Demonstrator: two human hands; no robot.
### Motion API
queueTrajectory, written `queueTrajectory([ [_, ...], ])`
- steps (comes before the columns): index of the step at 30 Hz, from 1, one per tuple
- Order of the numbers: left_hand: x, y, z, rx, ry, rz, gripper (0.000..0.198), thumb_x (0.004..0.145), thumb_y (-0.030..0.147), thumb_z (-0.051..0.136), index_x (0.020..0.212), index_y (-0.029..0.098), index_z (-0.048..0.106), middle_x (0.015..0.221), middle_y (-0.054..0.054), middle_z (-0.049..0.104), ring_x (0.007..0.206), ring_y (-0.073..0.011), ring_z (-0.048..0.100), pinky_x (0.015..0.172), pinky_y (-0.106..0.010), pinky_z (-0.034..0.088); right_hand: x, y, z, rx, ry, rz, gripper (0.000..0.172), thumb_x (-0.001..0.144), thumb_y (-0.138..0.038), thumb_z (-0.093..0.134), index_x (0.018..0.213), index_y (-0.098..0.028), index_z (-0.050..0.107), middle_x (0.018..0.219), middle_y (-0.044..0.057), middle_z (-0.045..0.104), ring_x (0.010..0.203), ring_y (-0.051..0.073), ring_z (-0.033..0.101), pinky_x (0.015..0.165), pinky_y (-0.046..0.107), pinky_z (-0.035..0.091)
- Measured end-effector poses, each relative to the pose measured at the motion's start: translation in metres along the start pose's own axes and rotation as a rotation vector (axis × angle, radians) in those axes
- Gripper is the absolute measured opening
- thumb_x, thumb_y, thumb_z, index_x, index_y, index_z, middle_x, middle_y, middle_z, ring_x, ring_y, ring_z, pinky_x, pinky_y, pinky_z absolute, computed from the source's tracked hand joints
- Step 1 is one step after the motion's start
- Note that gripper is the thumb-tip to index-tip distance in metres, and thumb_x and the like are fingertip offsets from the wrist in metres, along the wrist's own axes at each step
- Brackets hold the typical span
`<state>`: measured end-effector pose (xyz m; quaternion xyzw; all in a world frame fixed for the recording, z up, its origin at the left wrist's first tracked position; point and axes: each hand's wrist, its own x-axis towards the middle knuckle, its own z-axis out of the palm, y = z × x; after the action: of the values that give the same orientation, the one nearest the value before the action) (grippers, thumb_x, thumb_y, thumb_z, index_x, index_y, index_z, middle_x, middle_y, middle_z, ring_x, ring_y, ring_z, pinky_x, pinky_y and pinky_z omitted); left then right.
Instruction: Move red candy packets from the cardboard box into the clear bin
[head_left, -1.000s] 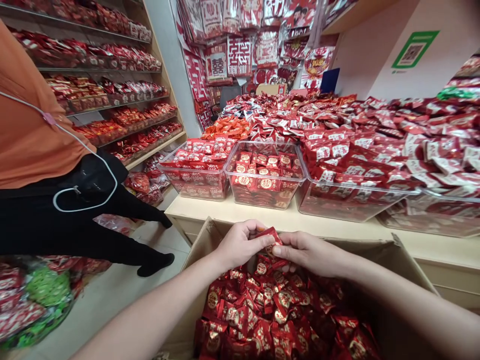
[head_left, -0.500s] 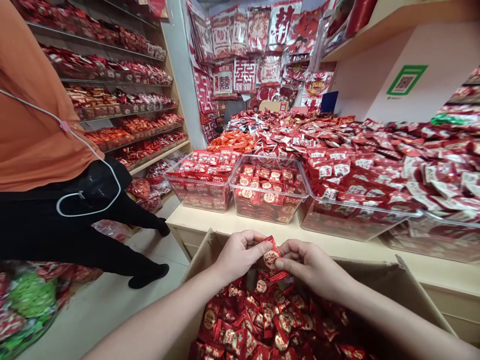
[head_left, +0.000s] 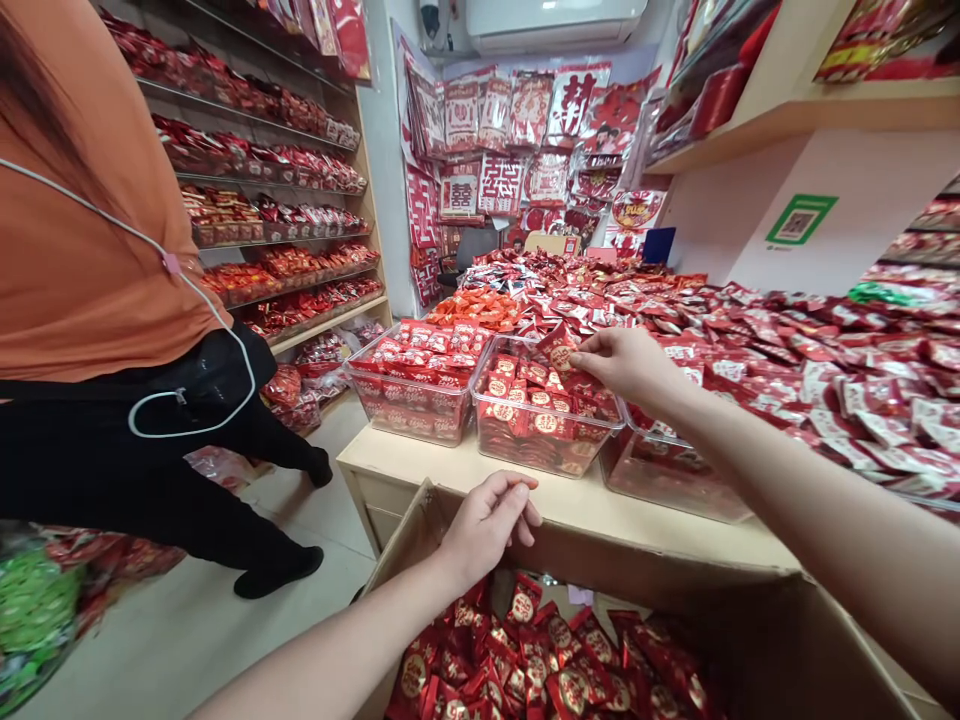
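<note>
Standing before a pale counter (head_left: pixel 390 455), an open cardboard box (head_left: pixel 667 565) holds a heap of red packets (head_left: pixel 536 655). On the counter, a clear tub (head_left: pixel 525 450) of similar packets (head_left: pixel 496 386) sits between two other tubs (head_left: pixel 412 405). Above the box's far edge, the left hand (head_left: pixel 486 522) curls its fingers narrow, thumb against forefinger. The right hand (head_left: pixel 626 367) pinches one packet (head_left: pixel 558 348) between thumb and fingers, tilted over the back of the tub; whether it touches those inside is unclear.
</note>
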<state>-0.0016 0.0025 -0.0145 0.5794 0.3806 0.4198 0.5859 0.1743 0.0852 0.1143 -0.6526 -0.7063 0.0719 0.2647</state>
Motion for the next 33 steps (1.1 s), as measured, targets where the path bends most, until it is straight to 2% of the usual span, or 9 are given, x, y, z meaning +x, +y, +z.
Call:
queueTrajectory([
  [4,-0.003,-0.005,0.001,0.059,-0.015,0.004,0.023,0.078,0.03,0.045,0.095,0.015,0.048,0.067,0.0,0.055,0.05,-0.0073,0.05,0.053,-0.021,0.038,0.036,-0.004,0.032,-0.078,-0.088,0.094,0.009,0.065,-0.02,0.062,0.064,-0.011,0.059,0.061,0.007,0.06,0.057,0.013,0.055,0.05,0.024,0.04],
  [9,-0.004,-0.009,0.001,0.1,-0.041,0.004,0.021,0.078,0.028,0.044,0.094,0.016,0.048,0.066,0.001,0.054,0.051,-0.0076,0.05,0.052,-0.021,0.039,0.047,-0.006,0.065,-0.135,-0.192,0.175,0.02,0.077,-0.029,0.052,0.078,-0.009,0.056,0.071,0.003,0.059,0.059,0.009,0.055,0.055,0.024,0.045],
  [17,-0.003,-0.012,-0.001,0.185,-0.09,0.007,0.02,0.078,0.028,0.042,0.091,0.015,0.05,0.065,0.0,0.054,0.05,-0.0077,0.048,0.049,-0.02,0.038,0.052,-0.007,0.084,-0.235,-0.328,0.212,0.023,0.079,-0.031,0.049,0.085,-0.01,0.056,0.081,0.004,0.059,0.069,0.011,0.056,0.061,0.027,0.047],
  [20,-0.003,-0.013,-0.003,0.236,-0.102,0.025,0.02,0.077,0.027,0.041,0.091,0.015,0.051,0.065,0.0,0.055,0.049,-0.008,0.049,0.049,-0.02,0.039,0.051,-0.009,0.084,-0.276,-0.347,0.182,0.023,0.078,-0.031,0.05,0.084,-0.01,0.056,0.082,0.004,0.059,0.072,0.012,0.056,0.065,0.029,0.047],
  [23,-0.004,-0.011,-0.004,0.373,-0.12,0.107,0.02,0.077,0.024,0.042,0.088,0.015,0.056,0.065,-0.001,0.058,0.053,-0.0098,0.051,0.052,-0.021,0.041,0.051,-0.01,0.08,-0.299,-0.332,0.122,0.022,0.077,-0.031,0.052,0.078,-0.01,0.057,0.078,0.005,0.06,0.07,0.013,0.056,0.064,0.029,0.046],
  [28,-0.005,-0.007,-0.008,0.69,-0.276,0.211,0.024,0.077,0.022,0.04,0.09,0.017,0.061,0.079,-0.005,0.065,0.071,-0.0141,0.058,0.066,-0.023,0.043,0.031,-0.016,0.052,-0.269,-0.18,-0.012,0.019,0.073,-0.029,0.051,0.073,-0.011,0.059,0.075,0.01,0.061,0.071,0.017,0.056,0.063,0.027,0.041],
  [31,-0.004,-0.015,-0.011,0.98,-0.475,0.06,0.024,0.075,0.023,0.044,0.091,0.021,0.061,0.09,-0.004,0.064,0.084,-0.0174,0.057,0.074,-0.025,0.041,-0.006,-0.016,0.025,-0.186,-0.142,-0.111,0.025,0.075,-0.034,0.044,0.076,-0.014,0.058,0.074,0.006,0.06,0.07,0.015,0.054,0.062,0.026,0.039],
  [32,-0.003,-0.021,-0.012,1.04,-0.529,-0.017,0.023,0.071,0.024,0.048,0.089,0.021,0.063,0.089,-0.005,0.065,0.084,-0.0198,0.057,0.074,-0.027,0.041,-0.021,-0.014,0.018,-0.113,-0.191,-0.178,0.025,0.074,-0.035,0.045,0.074,-0.014,0.058,0.069,0.004,0.059,0.065,0.014,0.053,0.058,0.024,0.039],
  [33,-0.003,-0.027,-0.013,1.087,-0.57,-0.096,0.021,0.067,0.024,0.053,0.085,0.019,0.064,0.087,-0.007,0.065,0.082,-0.0226,0.058,0.073,-0.03,0.041,-0.037,-0.01,0.014,-0.022,-0.308,-0.241,0.023,0.073,-0.035,0.047,0.074,-0.015,0.058,0.066,0.002,0.059,0.061,0.013,0.053,0.055,0.023,0.038],
])
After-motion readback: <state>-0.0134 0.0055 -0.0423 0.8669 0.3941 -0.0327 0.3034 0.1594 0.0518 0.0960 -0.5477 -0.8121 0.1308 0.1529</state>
